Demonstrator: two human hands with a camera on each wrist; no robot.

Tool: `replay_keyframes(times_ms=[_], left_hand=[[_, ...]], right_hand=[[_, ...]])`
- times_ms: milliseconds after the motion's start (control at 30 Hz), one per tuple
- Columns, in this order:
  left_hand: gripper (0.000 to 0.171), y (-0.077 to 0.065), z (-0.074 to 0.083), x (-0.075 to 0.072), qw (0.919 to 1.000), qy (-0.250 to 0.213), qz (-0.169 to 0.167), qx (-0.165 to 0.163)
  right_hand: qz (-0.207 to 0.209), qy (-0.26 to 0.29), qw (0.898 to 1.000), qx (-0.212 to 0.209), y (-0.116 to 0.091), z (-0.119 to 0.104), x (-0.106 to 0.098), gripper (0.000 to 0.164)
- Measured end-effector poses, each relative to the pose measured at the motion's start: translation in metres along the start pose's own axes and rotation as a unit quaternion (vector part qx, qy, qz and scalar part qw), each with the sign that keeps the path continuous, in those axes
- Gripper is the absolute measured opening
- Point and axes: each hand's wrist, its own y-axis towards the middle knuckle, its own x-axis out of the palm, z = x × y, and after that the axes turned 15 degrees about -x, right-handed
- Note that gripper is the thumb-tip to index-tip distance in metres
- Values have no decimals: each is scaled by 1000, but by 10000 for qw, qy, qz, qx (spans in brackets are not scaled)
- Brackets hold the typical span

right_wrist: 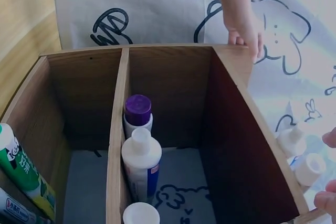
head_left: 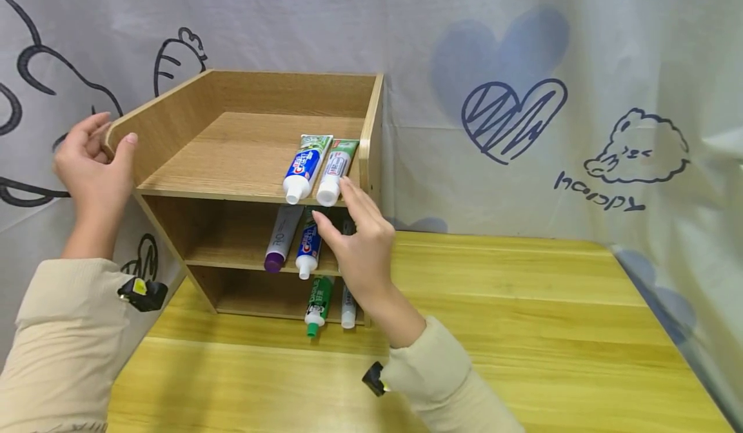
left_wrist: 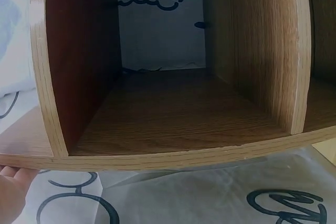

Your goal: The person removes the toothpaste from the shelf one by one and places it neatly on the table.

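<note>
My left hand (head_left: 99,162) grips the front edge of the left side panel of a wooden three-tier shelf (head_left: 174,152), thumb in front and fingers behind. My right hand (head_left: 366,246) is beside the top tier's front edge, thumb and fingers spread apart with nothing between them. Its fingertips are close to the white cap of a white-and-green toothpaste tube (head_left: 335,171); whether they touch it I cannot tell. Left of that tube lies a blue Crest toothpaste tube (head_left: 306,168). Both caps jut past the front edge.
On the middle tier lie a purple-capped toothpaste tube (head_left: 284,236), another Crest tube (head_left: 309,246) and a partly hidden white-capped tube (right_wrist: 142,214). The bottom tier holds a green Darlie tube (head_left: 318,301) and a white tube (head_left: 348,307). The shelf stands on a yellow wooden table (head_left: 522,330).
</note>
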Motion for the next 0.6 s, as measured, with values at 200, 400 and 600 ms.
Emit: replay_keyframes(times_ms=[200,400,600], left_hand=[[28,3,-3,-1,9998,-101,-4,155],[27,6,-5,-4,9999,103,-27,111],[28,7,-5,-6,9999,-2,-148,-65]], right_hand=[[-196,-275,9992,190,0,0,8,44],[-225,-534,9980,257,2,-2,17,44],[-476,-1094,9925,270,8,-4,19,44]])
